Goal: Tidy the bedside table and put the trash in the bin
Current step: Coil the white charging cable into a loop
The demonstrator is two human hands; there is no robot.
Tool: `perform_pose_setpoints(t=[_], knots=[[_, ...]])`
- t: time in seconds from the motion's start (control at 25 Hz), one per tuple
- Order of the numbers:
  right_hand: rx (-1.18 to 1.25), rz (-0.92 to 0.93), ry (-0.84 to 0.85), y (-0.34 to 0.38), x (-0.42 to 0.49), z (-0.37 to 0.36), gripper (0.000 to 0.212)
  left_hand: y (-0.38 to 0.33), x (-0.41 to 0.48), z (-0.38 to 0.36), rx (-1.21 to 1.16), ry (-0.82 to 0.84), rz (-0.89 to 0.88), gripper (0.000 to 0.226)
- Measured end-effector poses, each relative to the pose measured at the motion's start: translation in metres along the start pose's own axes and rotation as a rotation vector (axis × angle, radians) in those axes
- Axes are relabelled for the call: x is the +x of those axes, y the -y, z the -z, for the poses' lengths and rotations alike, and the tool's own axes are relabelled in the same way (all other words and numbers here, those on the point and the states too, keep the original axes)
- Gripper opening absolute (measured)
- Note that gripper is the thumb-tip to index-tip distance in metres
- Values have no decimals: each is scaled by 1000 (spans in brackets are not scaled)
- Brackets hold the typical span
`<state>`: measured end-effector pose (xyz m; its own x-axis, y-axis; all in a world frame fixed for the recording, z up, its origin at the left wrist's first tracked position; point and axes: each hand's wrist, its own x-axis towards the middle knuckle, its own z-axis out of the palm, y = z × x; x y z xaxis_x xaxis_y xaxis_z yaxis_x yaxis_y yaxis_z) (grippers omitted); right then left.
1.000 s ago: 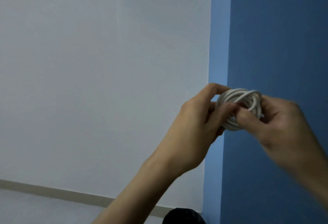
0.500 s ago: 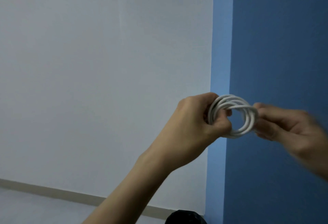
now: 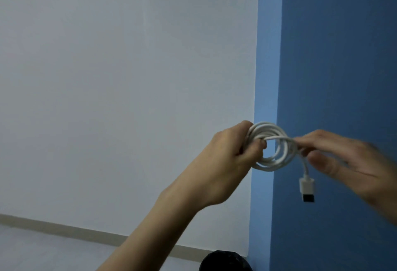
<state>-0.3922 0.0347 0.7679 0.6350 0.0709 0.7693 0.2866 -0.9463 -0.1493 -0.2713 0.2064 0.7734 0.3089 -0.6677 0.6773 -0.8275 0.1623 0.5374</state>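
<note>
I hold a coiled white cable [image 3: 277,159] up in front of the wall corner. My left hand [image 3: 232,154] grips the left side of the coil, fingers curled through the loops. My right hand [image 3: 343,159], blurred by motion, pinches the strand at the coil's right side with thumb and fingers. The cable's free end hangs below that pinch and ends in a white USB plug [image 3: 307,189] with a dark tip. The bedside table is out of view.
A pale grey wall [image 3: 129,99] fills the left, and a blue wall [image 3: 335,56] fills the right, meeting at a corner. A beige skirting board [image 3: 64,230] runs along the floor. A black rounded object [image 3: 225,262], possibly a bin bag, sits at the bottom edge.
My right hand has drawn away to the right side of the coil, and the plug end now hangs free below it. My left hand stays clenched on the coil.
</note>
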Motion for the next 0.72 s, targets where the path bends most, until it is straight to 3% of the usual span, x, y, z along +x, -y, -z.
perform_pose_setpoints(t=[0.16,0.48,0.6,0.72], knots=[[105,-29,-71,25,8,-15,44,-6,5,-6,-63,42,-42,18],[394,-184,-287,32,11,-29,52,-6,6,-10,-330,-33,-85,19],[378,-200,-305,33,12,-33,62,-8,7,-15,-436,-50,-76,34],[440,-245,-383,34,13,-38,52,-7,9,-22,-456,-78,-101,33]])
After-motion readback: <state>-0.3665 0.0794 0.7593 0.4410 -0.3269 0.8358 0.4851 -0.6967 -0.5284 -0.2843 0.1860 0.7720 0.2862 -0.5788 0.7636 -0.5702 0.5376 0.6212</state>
